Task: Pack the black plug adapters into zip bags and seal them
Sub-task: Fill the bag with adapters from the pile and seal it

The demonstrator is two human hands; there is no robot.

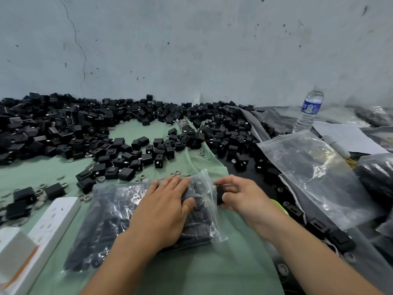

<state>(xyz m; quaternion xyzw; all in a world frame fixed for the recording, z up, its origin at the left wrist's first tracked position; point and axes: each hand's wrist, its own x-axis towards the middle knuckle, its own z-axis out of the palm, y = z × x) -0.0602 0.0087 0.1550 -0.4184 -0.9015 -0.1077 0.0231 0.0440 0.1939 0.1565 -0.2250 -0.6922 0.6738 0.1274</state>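
Hold your left hand (pixel 163 211) flat, fingers straight, pressing the full zip bag (pixel 110 213), while your right hand (pixel 240 199), fingertips pinching one adapter (pixel 220 195) at the bag's open right end, slides it in clear of the seal.

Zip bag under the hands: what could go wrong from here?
1. The zip bag looks packed full; the adapter the right hand pinches at its mouth may not fit, so the seal might not close.
2. The left hand only presses flat on top; the slick bag could slide on the green cloth.
3. Loose rings lie close by and could get swept in.
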